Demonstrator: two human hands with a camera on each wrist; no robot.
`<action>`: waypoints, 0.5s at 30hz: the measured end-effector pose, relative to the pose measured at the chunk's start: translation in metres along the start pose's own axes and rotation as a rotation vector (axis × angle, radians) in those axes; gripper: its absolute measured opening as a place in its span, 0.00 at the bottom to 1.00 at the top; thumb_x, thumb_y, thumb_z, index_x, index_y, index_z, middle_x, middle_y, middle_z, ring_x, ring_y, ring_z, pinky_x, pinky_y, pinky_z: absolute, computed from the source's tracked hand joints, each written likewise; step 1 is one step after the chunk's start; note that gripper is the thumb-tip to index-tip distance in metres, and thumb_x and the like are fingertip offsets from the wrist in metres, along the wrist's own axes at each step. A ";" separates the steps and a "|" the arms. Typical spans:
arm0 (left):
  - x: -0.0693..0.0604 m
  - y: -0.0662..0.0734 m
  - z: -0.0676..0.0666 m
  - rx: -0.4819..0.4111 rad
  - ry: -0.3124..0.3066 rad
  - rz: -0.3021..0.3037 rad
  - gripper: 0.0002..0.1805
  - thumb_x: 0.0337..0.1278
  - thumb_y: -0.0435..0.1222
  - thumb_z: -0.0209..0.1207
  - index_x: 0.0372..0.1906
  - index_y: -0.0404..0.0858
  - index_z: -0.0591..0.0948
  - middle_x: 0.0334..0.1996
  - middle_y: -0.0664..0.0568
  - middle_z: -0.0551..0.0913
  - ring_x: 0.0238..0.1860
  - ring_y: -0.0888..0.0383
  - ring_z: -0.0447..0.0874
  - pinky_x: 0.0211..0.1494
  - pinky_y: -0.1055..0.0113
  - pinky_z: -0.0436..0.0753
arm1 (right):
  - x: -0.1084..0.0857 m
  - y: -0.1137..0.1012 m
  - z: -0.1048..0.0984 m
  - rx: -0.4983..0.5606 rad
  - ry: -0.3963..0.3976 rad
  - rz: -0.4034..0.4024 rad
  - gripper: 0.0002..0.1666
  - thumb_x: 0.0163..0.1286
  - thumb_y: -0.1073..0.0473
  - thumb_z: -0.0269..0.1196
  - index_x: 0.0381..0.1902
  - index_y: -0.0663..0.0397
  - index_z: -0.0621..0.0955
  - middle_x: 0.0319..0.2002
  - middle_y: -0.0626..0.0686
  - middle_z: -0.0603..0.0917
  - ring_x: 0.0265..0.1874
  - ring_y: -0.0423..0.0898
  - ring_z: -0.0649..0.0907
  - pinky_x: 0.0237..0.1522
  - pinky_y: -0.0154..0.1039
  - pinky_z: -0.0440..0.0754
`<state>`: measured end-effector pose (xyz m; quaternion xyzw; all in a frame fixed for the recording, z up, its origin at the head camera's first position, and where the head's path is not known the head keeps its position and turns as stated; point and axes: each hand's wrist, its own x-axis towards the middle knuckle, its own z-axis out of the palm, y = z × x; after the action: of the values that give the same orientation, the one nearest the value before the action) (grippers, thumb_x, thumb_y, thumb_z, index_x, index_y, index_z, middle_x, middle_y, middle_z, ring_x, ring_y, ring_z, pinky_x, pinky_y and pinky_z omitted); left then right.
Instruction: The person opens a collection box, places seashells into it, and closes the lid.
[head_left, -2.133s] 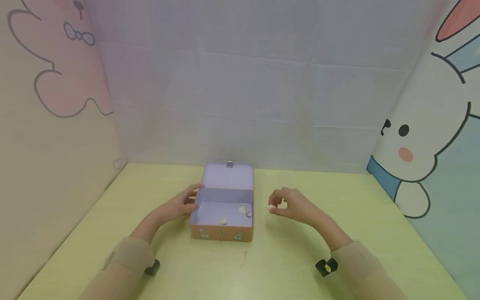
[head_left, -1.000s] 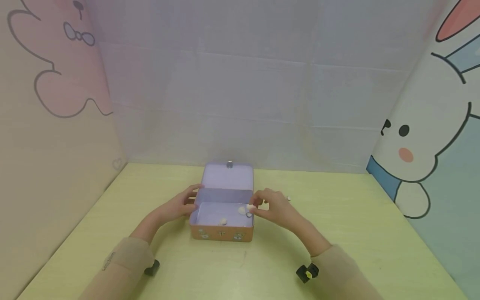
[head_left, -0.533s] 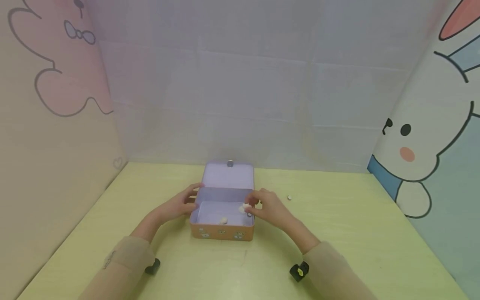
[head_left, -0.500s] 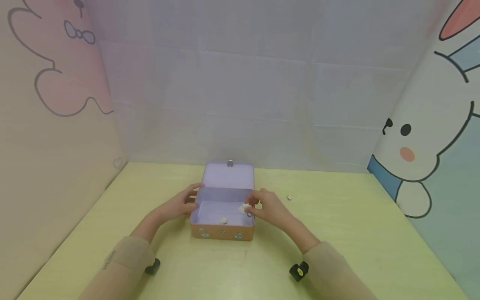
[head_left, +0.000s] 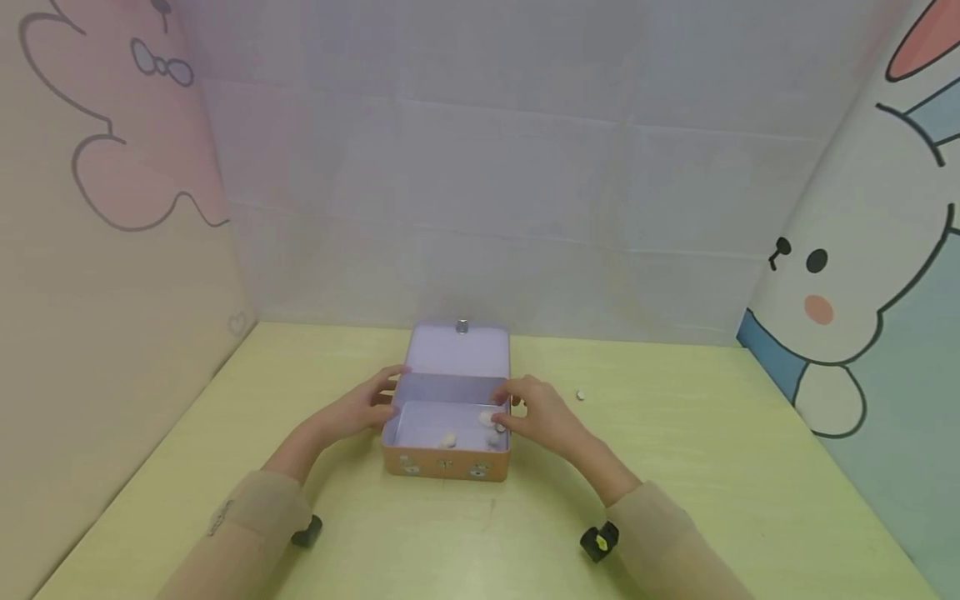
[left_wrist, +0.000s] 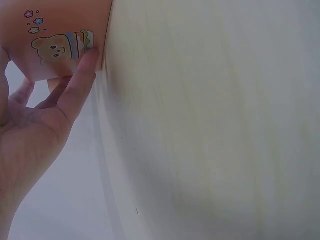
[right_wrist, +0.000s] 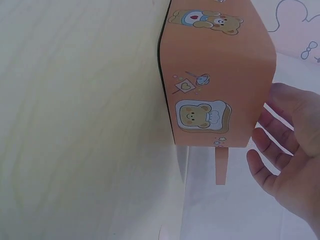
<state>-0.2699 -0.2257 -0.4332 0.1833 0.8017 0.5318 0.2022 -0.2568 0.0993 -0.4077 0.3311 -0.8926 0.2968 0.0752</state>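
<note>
A tin box [head_left: 446,464], orange outside and lilac inside, stands with its lid [head_left: 457,352] folded back. My left hand [head_left: 358,408] rests its spread fingers and thumb against the box's left side; in the left wrist view, fingertips touch a printed bear. My right hand [head_left: 543,414] is over the right rim, thumb and index finger apart, nothing visible between them. Inside lie a pale shell-like piece [head_left: 447,441] near the front, a white one [head_left: 486,418] by my right thumb and a greyish one [head_left: 493,439] at the front right corner. A small dark-rimmed piece [head_left: 500,427] is partly hidden.
One small white piece [head_left: 580,395] lies on the pale yellow table [head_left: 675,450] to the right of the box. A whitish back wall [head_left: 517,208] and side panels with cartoon animals enclose the table.
My right hand moved left to the box carrying a white shell-like piece and let go of it inside. Its thumb and index finger have parted. My left hand stayed on the box.
</note>
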 end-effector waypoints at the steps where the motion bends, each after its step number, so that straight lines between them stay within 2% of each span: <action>1: -0.001 0.000 0.000 0.002 -0.002 0.003 0.36 0.66 0.34 0.52 0.73 0.47 0.49 0.70 0.35 0.53 0.69 0.35 0.54 0.61 0.42 0.71 | -0.001 0.000 -0.002 0.005 0.004 -0.001 0.13 0.58 0.58 0.69 0.41 0.55 0.82 0.36 0.48 0.84 0.36 0.47 0.79 0.39 0.39 0.79; 5: -0.002 -0.001 0.001 0.010 -0.011 0.015 0.35 0.67 0.34 0.51 0.73 0.47 0.49 0.70 0.35 0.54 0.69 0.35 0.54 0.62 0.42 0.69 | -0.003 -0.001 -0.009 0.010 0.018 -0.003 0.14 0.58 0.59 0.69 0.43 0.54 0.82 0.40 0.49 0.85 0.37 0.48 0.80 0.41 0.41 0.80; 10: -0.005 0.000 0.004 0.008 -0.001 0.008 0.35 0.67 0.33 0.51 0.73 0.47 0.49 0.70 0.34 0.54 0.69 0.35 0.55 0.62 0.42 0.69 | -0.007 -0.003 -0.019 0.031 0.046 -0.051 0.15 0.57 0.61 0.69 0.43 0.56 0.82 0.39 0.50 0.85 0.36 0.52 0.81 0.39 0.47 0.81; 15: -0.008 0.001 0.007 0.006 0.007 0.001 0.35 0.67 0.33 0.51 0.73 0.48 0.49 0.70 0.34 0.54 0.68 0.34 0.56 0.61 0.42 0.70 | -0.013 -0.002 -0.027 0.021 0.083 -0.070 0.15 0.56 0.62 0.70 0.43 0.56 0.82 0.38 0.50 0.85 0.35 0.51 0.81 0.37 0.46 0.80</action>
<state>-0.2594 -0.2243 -0.4333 0.1825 0.8040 0.5300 0.1986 -0.2471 0.1206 -0.3891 0.3503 -0.8734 0.3166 0.1188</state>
